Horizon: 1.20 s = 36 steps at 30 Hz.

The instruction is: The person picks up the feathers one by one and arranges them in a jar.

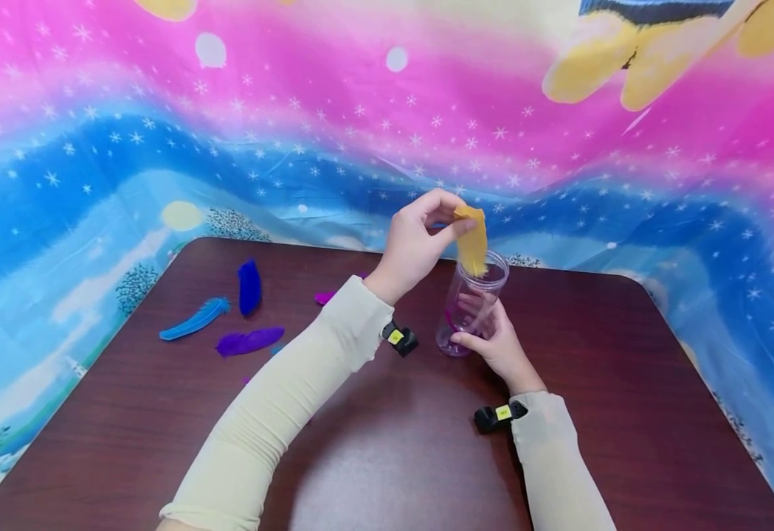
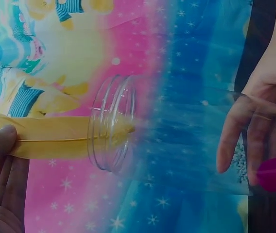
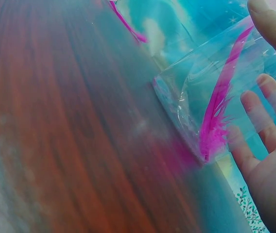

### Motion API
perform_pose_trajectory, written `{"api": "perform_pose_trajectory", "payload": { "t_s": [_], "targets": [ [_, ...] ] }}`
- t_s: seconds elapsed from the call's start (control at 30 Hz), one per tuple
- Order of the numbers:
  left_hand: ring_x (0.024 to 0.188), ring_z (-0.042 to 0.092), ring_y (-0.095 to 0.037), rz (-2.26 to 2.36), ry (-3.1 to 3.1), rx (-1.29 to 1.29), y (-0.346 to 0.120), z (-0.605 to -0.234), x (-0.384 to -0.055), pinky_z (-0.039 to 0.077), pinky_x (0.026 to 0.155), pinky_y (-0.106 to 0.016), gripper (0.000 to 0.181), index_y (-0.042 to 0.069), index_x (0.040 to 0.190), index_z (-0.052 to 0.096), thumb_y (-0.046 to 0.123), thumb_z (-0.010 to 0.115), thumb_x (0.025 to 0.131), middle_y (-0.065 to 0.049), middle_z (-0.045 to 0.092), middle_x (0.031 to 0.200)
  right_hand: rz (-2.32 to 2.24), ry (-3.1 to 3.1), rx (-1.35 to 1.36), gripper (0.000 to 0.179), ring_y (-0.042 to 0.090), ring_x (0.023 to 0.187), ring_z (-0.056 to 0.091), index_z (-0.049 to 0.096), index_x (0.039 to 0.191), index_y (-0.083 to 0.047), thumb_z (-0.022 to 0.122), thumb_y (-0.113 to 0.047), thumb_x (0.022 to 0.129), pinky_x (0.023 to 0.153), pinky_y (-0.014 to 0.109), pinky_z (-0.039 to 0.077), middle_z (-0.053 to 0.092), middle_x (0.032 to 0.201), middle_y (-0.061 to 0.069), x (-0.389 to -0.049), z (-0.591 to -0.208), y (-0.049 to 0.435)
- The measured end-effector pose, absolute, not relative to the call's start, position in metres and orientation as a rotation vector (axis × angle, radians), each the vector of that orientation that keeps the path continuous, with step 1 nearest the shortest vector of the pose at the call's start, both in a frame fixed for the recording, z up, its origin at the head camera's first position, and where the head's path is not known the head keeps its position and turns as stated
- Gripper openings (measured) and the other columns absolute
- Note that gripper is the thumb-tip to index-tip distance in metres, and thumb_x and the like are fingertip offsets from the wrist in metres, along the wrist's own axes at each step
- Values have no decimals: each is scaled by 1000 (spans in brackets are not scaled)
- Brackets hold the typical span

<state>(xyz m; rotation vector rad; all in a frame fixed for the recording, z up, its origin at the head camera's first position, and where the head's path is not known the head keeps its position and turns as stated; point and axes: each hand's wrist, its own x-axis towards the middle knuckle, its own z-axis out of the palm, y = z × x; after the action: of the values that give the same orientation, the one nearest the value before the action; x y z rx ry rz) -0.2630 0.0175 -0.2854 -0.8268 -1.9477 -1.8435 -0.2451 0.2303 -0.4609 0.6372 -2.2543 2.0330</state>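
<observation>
My left hand [image 1: 415, 242] pinches a yellow feather [image 1: 474, 243] between thumb and fingers. The feather points downward, and its quill end is inside the mouth of a clear plastic jar [image 1: 448, 338]. In the left wrist view the tip of the yellow feather [image 2: 75, 138] shows through the threaded neck [image 2: 110, 124]. My right hand [image 1: 502, 343] holds the jar low on its side, thumb in front and fingers behind. The jar stands on the table, slightly tilted. A magenta feather [image 3: 220, 104] lies inside it against the wall, seen in the right wrist view.
On the brown table [image 1: 373, 457], to the left, lie a dark blue feather [image 1: 250, 287], a light blue feather [image 1: 195, 320] and a purple feather [image 1: 250, 341]. A magenta feather [image 1: 325, 298] is partly hidden behind the left sleeve [image 1: 300, 383]. A printed cloth [image 1: 333, 162] hangs behind the table.
</observation>
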Motion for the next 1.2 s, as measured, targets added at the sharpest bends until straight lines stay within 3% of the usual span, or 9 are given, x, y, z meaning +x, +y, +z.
{"api": "perform_pose_trajectory", "payload": {
  "t_s": [0.33, 0.53, 0.7, 0.83, 1.0, 1.2],
  "targets": [
    [93, 70, -10, -1768, -1969, -918, 24, -290, -263, 55, 88, -26, 17, 6, 107, 70, 12, 76, 91, -5, 74, 103, 2066, -2248, 613, 83, 21, 139, 47, 32, 154, -16, 74, 9, 87, 110, 22, 40, 47, 151, 15, -245, -459, 229],
    [94, 70, -5, -1719, -2109, -916, 27, -290, -260, 54, 89, -23, 20, 10, 109, 70, 15, 77, 91, 0, 73, 105, 2060, -2265, 601, 80, 28, 144, 41, 34, 152, -17, 75, 6, 88, 113, 27, 38, 46, 151, 15, -245, -458, 229],
    [95, 70, -5, -1696, -2184, -928, 28, -289, -259, 53, 90, -22, 22, 10, 111, 71, 15, 77, 91, 0, 73, 107, 2075, -2246, 602, 78, 31, 143, 40, 35, 151, -16, 73, 9, 87, 112, 24, 39, 46, 151, 19, -245, -460, 229],
    [95, 70, -4, -1695, -2197, -934, 28, -290, -259, 52, 91, -22, 22, 10, 111, 71, 15, 77, 91, 0, 73, 107, 2086, -2243, 585, 79, 25, 140, 46, 34, 151, -14, 73, 10, 87, 109, 21, 40, 47, 149, 18, -246, -460, 228],
    [95, 69, -4, -1705, -2177, -952, 27, -292, -261, 53, 90, -23, 16, 12, 106, 71, 13, 77, 91, 3, 73, 103, 2084, -2251, 561, 84, 12, 129, 53, 31, 154, -16, 74, 11, 86, 105, 20, 43, 50, 144, 6, -246, -461, 228],
    [93, 69, -2, -1686, -2141, -977, 26, -293, -260, 53, 90, -23, 13, 13, 102, 70, 14, 78, 91, 5, 73, 99, 2097, -2203, 622, 83, 12, 127, 55, 33, 152, -12, 73, 14, 84, 103, 22, 45, 53, 143, 8, -247, -462, 228]
  ]
}}
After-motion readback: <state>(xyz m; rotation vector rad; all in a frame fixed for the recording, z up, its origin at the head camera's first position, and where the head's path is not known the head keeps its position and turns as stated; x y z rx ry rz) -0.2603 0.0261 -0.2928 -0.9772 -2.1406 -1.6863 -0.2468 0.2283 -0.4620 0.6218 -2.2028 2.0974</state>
